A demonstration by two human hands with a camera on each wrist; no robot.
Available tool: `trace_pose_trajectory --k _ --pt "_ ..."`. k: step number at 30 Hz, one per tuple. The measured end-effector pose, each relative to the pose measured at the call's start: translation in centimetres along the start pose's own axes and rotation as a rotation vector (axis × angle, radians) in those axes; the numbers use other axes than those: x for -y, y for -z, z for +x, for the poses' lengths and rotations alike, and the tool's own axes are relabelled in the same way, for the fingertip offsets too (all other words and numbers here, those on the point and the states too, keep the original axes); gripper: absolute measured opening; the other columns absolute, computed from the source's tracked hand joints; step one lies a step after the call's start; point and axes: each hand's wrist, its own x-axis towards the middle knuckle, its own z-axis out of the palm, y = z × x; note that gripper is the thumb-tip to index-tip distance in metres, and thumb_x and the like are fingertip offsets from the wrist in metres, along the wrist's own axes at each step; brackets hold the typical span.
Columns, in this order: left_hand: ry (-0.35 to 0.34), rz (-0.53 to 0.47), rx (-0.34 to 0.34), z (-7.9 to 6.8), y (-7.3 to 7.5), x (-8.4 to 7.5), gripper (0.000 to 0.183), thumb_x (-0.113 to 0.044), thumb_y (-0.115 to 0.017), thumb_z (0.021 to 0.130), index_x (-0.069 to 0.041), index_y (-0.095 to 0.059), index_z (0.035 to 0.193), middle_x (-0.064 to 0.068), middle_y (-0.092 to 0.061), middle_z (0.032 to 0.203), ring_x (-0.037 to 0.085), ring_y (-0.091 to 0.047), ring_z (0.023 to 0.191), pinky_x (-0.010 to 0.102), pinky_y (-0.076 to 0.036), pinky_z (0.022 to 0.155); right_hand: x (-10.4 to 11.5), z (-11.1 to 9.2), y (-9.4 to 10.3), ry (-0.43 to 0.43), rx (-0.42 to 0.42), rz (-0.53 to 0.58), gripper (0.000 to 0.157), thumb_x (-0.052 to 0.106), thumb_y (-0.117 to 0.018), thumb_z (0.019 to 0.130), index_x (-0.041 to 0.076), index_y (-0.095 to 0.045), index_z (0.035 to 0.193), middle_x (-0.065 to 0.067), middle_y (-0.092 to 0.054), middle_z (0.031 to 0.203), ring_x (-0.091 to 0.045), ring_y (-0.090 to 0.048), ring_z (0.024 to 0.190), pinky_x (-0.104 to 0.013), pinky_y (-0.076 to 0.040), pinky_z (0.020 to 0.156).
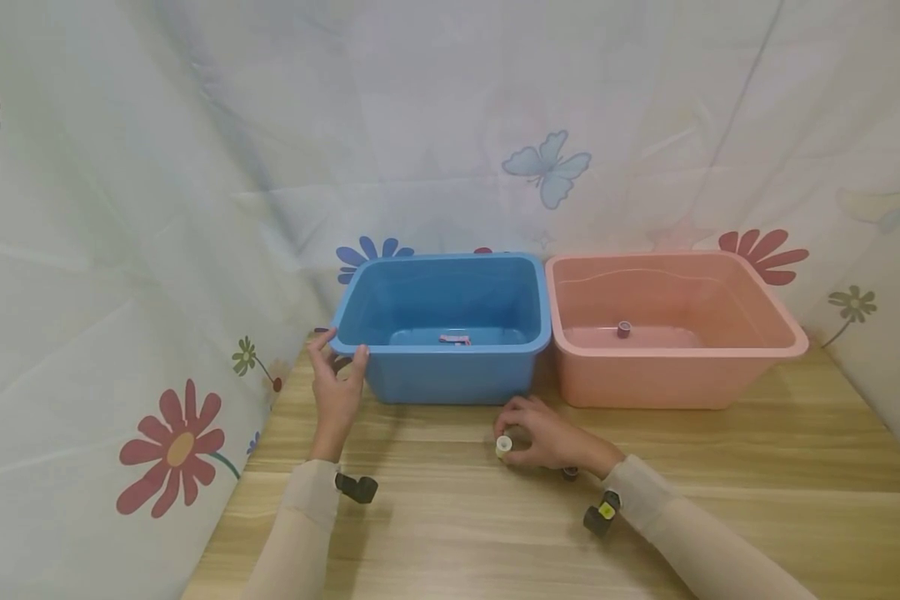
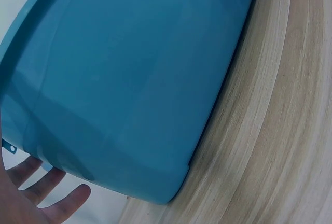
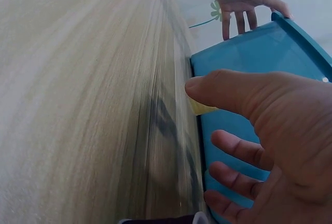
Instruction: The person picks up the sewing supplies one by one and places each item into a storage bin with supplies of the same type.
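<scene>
From where I watch, this looks partway along: the blue bin (image 1: 442,379) already has a pink piece (image 1: 454,339) inside and the pink bin (image 1: 645,383) a dark cup (image 1: 624,330), with two cups still out. The yellow cup (image 1: 503,448) is pinched between thumb and finger of the right hand (image 1: 546,433), near the blue bin's front-right corner; I can't tell whether it touches the worktop (image 1: 435,517). A second dark cup (image 1: 570,473) sits by that hand's wrist. The left hand (image 1: 336,387) grips the blue bin's front-left corner, thumb and fingers parted around it. Both bins stand toward the wood-grained worktop's far edge, before a pale curtain (image 1: 420,108) printed with flowers (image 1: 181,448).
</scene>
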Motion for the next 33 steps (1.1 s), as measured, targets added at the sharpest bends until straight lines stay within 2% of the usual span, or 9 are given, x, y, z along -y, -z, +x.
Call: trace_pose_trajectory --k 3,10,18,22,29,33 --pt "-0.003 0.003 -0.005 0.0 0.0 0.0 0.066 -0.030 -0.065 0.102 -0.008 -0.030 0.153 0.025 -0.053 0.144 0.038 -0.057 0.121 0.026 -0.050 0.080 0.1 0.0 0.1 -0.004 0.003 0.006 0.025 0.023 -0.086 0.083 0.028 -0.068 0.099 0.003 -0.058 0.116 -0.021 -0.048 0.110 -0.045 -0.043 0.095" --pt "-0.031 0.000 -0.010 -0.1 -0.1 -0.2 0.065 -0.026 -0.065 0.102 -0.004 -0.030 0.152 0.029 -0.052 0.144 0.042 -0.057 0.121 0.040 -0.048 0.086 0.4 0.0 0.2 0.060 -0.037 -0.035 0.026 0.024 -0.088 0.081 0.027 -0.070 0.099 0.002 -0.060 0.115 -0.021 -0.049 0.108 -0.042 -0.044 0.092" --pt "-0.039 -0.013 -0.013 0.0 -0.1 -0.1 0.064 -0.024 -0.065 0.102 -0.003 -0.030 0.151 0.031 -0.051 0.143 0.044 -0.057 0.121 0.052 -0.048 0.091 1.2 -0.1 0.7 0.086 -0.038 -0.037 0.026 0.023 -0.088 0.081 0.026 -0.070 0.099 0.001 -0.060 0.117 -0.022 -0.049 0.109 -0.042 -0.044 0.091" --pt "-0.034 -0.008 -0.012 0.0 -0.1 -0.1 0.064 -0.024 -0.066 0.102 -0.005 -0.031 0.152 0.030 -0.051 0.144 0.042 -0.057 0.122 0.049 -0.049 0.089 1.3 -0.2 0.8 0.099 -0.043 -0.047 0.026 0.022 -0.088 0.081 0.025 -0.070 0.099 0.001 -0.060 0.117 -0.022 -0.049 0.107 -0.042 -0.045 0.089" --pt "-0.022 0.006 -0.006 0.1 0.0 0.0 0.064 -0.025 -0.065 0.102 -0.006 -0.031 0.152 0.027 -0.051 0.143 0.040 -0.058 0.121 0.031 -0.049 0.083 1.6 -0.1 1.0 0.078 -0.023 -0.036 0.025 0.022 -0.088 0.082 0.026 -0.069 0.098 0.001 -0.060 0.117 -0.021 -0.048 0.108 -0.041 -0.044 0.091" --pt "-0.028 0.003 -0.009 0.0 0.0 -0.1 0.063 -0.024 -0.065 0.102 -0.006 -0.031 0.152 0.028 -0.052 0.142 0.041 -0.058 0.121 0.032 -0.050 0.083 1.8 -0.2 1.2 0.076 -0.023 -0.039 0.025 0.022 -0.088 0.082 0.026 -0.069 0.098 0.000 -0.060 0.118 -0.021 -0.048 0.108 -0.042 -0.044 0.091"
